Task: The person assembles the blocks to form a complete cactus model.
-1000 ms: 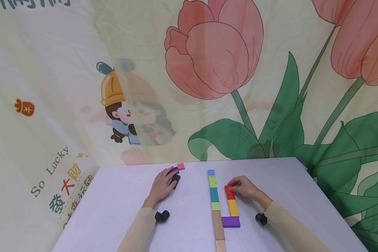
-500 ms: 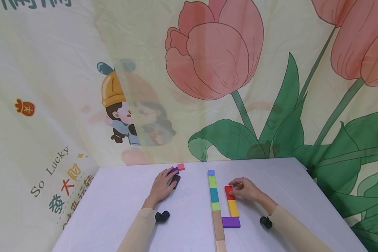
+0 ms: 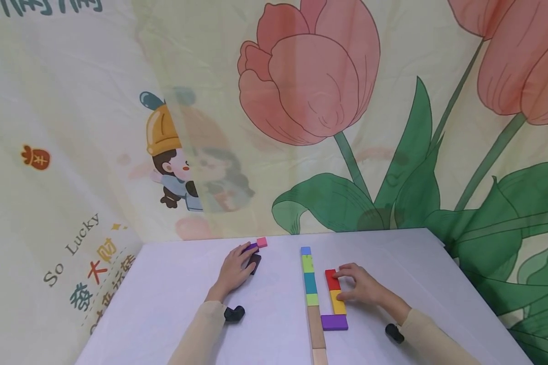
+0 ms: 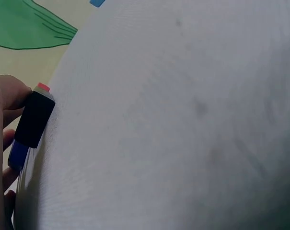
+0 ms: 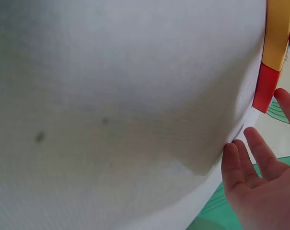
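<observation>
My left hand (image 3: 232,268) lies over a purple block (image 3: 252,247) and a black block (image 3: 255,261) at the back left. In the left wrist view, its thumb and fingers are beside the black block (image 4: 34,119) and the blue-looking purple block (image 4: 18,154); neither is lifted clear. My right hand (image 3: 366,288) has its fingers spread at the right side of the red block (image 3: 332,279) and yellow block (image 3: 337,302). A fingertip touches the red one and the thumb the yellow one. These two stand end to end above a flat purple block (image 3: 334,322).
A straight column of blocks runs toward me: blue (image 3: 306,250), light green (image 3: 307,263), teal (image 3: 310,283), another green (image 3: 312,299), and wooden blocks (image 3: 315,327). A pink block (image 3: 262,242) sits at the table's back edge. A printed cloth (image 3: 210,152) hangs behind.
My right hand has let go of the red block, shifted slightly right and toward me, and spread its fingers, bringing the thumb to the yellow block. The left hand has stayed still.
</observation>
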The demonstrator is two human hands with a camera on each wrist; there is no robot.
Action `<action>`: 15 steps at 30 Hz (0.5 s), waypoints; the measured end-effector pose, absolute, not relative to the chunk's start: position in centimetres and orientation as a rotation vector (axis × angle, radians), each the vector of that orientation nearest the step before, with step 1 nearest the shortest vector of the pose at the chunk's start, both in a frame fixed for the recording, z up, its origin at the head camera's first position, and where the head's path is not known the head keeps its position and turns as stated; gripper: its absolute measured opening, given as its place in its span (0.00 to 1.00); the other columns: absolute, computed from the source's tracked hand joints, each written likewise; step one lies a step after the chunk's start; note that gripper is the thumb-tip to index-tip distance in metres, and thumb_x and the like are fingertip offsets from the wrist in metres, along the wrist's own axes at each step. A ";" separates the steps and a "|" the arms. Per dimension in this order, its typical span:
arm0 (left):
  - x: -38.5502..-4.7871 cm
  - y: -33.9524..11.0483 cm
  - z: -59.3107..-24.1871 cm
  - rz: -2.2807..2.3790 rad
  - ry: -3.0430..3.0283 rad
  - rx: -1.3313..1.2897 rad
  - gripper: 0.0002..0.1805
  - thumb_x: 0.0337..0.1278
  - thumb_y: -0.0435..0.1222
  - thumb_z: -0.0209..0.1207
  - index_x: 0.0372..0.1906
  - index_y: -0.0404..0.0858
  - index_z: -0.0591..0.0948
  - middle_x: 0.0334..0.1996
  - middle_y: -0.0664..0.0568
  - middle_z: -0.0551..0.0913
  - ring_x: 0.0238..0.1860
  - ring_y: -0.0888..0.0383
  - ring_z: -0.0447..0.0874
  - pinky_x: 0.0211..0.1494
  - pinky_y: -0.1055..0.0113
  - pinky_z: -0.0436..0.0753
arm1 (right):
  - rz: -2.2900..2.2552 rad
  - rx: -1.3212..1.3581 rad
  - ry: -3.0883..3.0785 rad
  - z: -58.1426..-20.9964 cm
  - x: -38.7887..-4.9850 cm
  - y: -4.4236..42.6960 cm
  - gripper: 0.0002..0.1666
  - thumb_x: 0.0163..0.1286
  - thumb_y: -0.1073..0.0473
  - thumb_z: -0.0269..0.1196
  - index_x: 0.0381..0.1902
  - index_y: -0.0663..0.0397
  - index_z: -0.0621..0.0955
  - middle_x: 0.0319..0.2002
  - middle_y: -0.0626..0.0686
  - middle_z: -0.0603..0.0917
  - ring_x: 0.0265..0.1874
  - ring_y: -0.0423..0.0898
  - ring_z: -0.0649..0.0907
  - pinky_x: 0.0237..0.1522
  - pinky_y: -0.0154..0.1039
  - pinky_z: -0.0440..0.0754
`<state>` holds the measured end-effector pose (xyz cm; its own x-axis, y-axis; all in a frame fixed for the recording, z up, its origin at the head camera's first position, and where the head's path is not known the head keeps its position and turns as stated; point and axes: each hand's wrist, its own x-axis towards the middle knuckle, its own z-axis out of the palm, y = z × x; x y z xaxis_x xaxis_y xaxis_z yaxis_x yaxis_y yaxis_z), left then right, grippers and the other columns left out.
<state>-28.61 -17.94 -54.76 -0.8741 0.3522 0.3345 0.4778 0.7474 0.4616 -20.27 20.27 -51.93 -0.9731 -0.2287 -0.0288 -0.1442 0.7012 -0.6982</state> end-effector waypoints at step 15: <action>-27.9 -17.6 -54.6 -0.765 -2.676 -0.475 0.20 0.42 0.51 0.71 0.30 0.41 0.77 0.63 0.33 0.71 0.62 0.36 0.70 0.60 0.43 0.73 | -1.138 -0.284 2.800 -52.4 -20.3 20.4 0.31 0.47 0.54 0.79 0.52 0.48 0.85 0.59 0.59 0.75 0.63 0.63 0.70 0.58 0.64 0.74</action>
